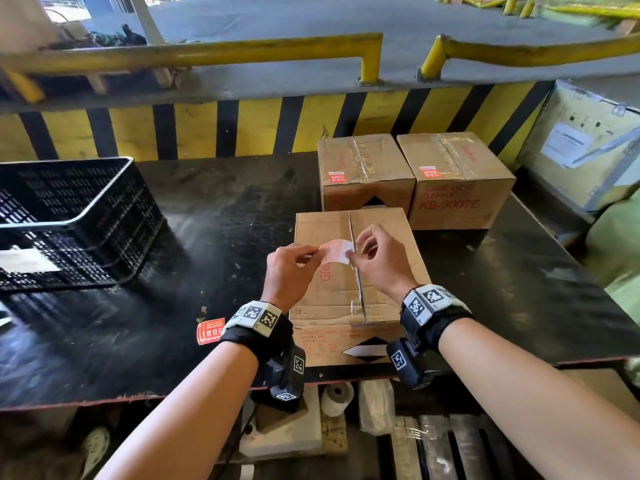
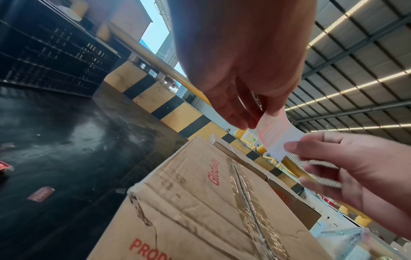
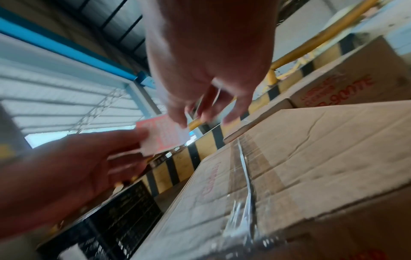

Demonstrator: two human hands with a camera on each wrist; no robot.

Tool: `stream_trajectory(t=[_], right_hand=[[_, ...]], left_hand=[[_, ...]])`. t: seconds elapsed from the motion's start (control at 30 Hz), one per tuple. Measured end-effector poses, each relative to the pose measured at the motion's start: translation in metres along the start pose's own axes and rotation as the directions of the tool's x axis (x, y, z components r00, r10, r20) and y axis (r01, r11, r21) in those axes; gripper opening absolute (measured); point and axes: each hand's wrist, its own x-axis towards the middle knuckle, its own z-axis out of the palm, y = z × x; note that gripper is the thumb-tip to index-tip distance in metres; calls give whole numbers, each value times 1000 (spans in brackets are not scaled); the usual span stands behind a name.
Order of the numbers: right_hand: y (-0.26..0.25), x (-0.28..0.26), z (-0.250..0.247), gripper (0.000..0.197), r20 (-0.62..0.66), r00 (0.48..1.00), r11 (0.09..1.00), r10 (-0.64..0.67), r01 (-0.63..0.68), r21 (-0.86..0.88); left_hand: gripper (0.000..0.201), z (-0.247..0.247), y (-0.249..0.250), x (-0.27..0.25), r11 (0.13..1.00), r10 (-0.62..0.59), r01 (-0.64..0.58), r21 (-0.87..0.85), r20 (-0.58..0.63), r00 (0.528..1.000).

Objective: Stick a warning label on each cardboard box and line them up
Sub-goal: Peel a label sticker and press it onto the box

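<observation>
A taped cardboard box (image 1: 388,271) stands at the table's near edge, its top bare of any label. Above it both hands hold one red-and-white warning label (image 1: 335,251) (image 2: 274,133) (image 3: 165,135). My left hand (image 1: 294,268) pinches its left end, and my right hand (image 1: 372,258) pinches its right end. Behind stand two more boxes side by side, the left one (image 1: 363,171) and the right one (image 1: 457,178), each with a red label on top. A spare red label (image 1: 210,331) lies flat on the table by my left wrist.
A black slatted crate (image 1: 69,220) sits on the dark table (image 1: 225,220) at the left. A yellow-and-black striped wall (image 1: 242,129) runs along the back. A pale wrapped crate (image 1: 588,147) stands at the far right. Rolls and bags lie under the table edge.
</observation>
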Motion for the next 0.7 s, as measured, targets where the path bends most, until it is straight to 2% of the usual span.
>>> stream_trajectory(t=[0.07, 0.13, 0.2, 0.27, 0.4, 0.53, 0.7], right_hand=[[-3, -3, 4, 28, -92, 993, 994, -79, 71, -85], [-6, -6, 8, 28, -36, 990, 981, -137, 130, -144], [-10, -6, 10, 18, 33, 990, 986, -139, 141, -86], [-12, -5, 12, 17, 48, 993, 994, -107, 106, 8], [-10, -2, 15, 24, 102, 994, 964, 39, -64, 257], [-8, -4, 14, 29, 131, 990, 912, 52, -101, 398], [-7, -6, 13, 33, 187, 979, 848, 76, -163, 504]], left_hand=[[17, 2, 1, -2, 999, -11, 10, -30, -36, 999], [17, 4, 3, -5, 998, -15, 12, -55, -64, 998], [15, 4, 4, -7, 998, 1, -6, -70, -73, 997], [14, 4, 5, -9, 997, 31, -35, -64, -70, 997], [17, 4, 7, -12, 996, 72, -75, -44, -70, 995], [19, 3, 8, -14, 993, 116, -117, -23, -65, 991], [18, 2, 12, -15, 991, 109, -114, -63, -82, 991]])
